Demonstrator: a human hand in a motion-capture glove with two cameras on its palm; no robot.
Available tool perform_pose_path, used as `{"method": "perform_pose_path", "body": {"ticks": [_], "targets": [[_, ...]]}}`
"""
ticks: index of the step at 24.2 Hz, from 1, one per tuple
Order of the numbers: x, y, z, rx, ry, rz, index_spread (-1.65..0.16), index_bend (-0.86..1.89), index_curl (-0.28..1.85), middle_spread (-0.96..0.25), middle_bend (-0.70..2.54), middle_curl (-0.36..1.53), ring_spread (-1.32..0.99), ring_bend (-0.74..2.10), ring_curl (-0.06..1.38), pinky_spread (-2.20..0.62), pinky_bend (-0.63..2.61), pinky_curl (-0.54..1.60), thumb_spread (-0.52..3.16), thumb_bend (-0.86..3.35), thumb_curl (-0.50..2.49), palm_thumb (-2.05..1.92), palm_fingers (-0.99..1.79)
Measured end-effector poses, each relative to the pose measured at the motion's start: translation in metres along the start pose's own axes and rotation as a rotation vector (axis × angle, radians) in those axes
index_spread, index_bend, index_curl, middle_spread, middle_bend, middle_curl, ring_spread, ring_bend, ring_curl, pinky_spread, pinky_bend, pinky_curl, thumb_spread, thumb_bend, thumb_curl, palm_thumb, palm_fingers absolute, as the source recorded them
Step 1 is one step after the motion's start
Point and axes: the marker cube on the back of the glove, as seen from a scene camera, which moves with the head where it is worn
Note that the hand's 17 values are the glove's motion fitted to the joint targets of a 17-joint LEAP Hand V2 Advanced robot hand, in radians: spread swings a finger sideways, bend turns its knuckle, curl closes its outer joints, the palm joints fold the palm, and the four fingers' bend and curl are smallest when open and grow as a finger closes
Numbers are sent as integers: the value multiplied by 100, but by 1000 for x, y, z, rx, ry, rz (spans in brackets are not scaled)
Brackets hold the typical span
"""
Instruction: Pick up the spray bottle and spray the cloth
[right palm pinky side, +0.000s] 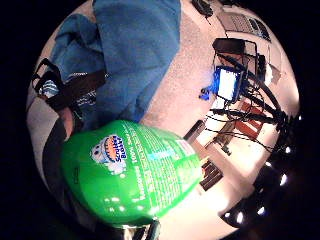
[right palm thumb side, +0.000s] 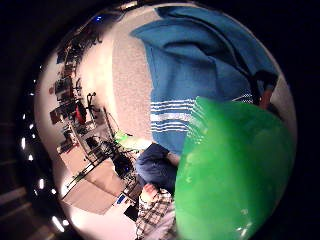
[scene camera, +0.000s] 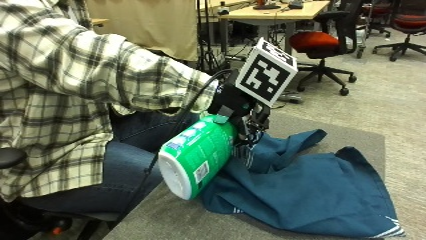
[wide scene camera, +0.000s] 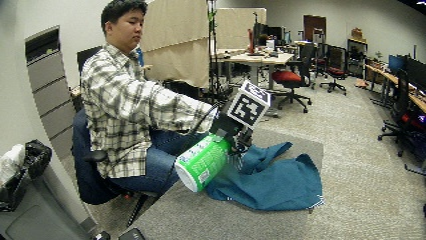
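The gloved right hand (scene camera: 241, 111) is wrapped around the neck end of a green spray bottle (scene camera: 198, 155), fingers curled over the head, which is hidden behind the hand. The bottle is lifted off the desk (scene camera: 166, 215) and tipped steeply, its white base toward the person's lap, apparently so the nozzle end aims down at the cloth. The blue cloth (scene camera: 313, 185) lies rumpled on the desk directly beneath and beyond the hand, within easy spraying range. No spray is visible.
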Motion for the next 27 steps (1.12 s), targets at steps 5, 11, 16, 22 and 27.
{"method": "perform_pose_path", "body": {"ticks": [5,11,16,22,27], "targets": [[1,-4,6,-29,49,8,-28,36,58,-15,56,51,-22,55,47,-17,40,37,19,-3,81,101,133],[1,-7,9,-43,48,19,-28,36,58,-14,57,50,-22,55,47,-17,39,38,18,-3,81,101,133],[1,-6,13,-50,39,7,-28,36,58,-14,57,50,-22,55,47,-17,39,38,18,-3,81,101,133],[6,2,6,-23,-33,-16,-28,36,58,-14,57,50,-22,54,47,-17,39,38,18,-3,81,101,133],[11,14,-5,52,-129,-70,-28,36,58,-14,56,50,-22,55,47,-17,39,38,18,-3,81,101,133]]}}
